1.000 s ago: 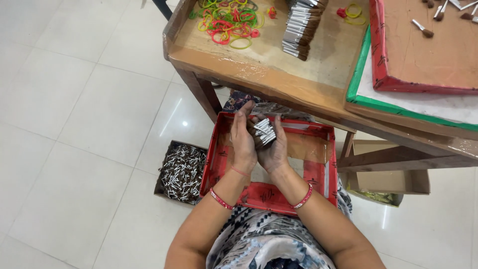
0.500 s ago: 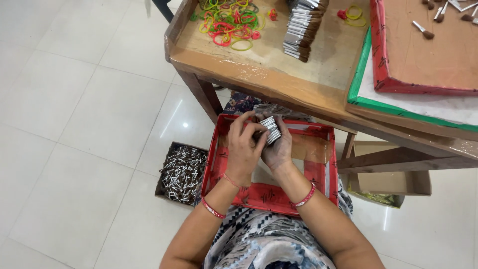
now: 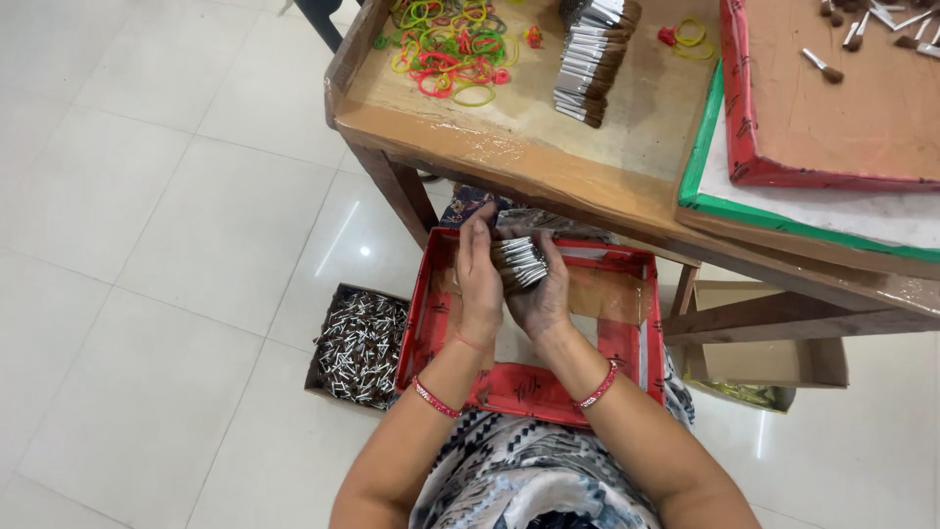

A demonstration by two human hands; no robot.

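Both my hands are together over a red cardboard tray (image 3: 627, 338) on my lap. My right hand (image 3: 543, 294) cups a bundle of small brown sticks with silver ends (image 3: 517, 263), and my left hand (image 3: 479, 279) presses flat against the bundle's left side. The sticks lie side by side with their silver ends pointing up and right. Red bangles show on both wrists.
A wooden table (image 3: 509, 157) above holds coloured rubber bands (image 3: 446, 44), a stacked row of sticks (image 3: 587, 59) and a red tray (image 3: 754, 171) with loose sticks. On the floor sit a box full of sticks (image 3: 357, 343) at left and a brown box (image 3: 774, 362) at right.
My hands have stayed over the red tray, shifting the bundle slightly; the left hand now lies flatter against its side. The view has drifted a little.
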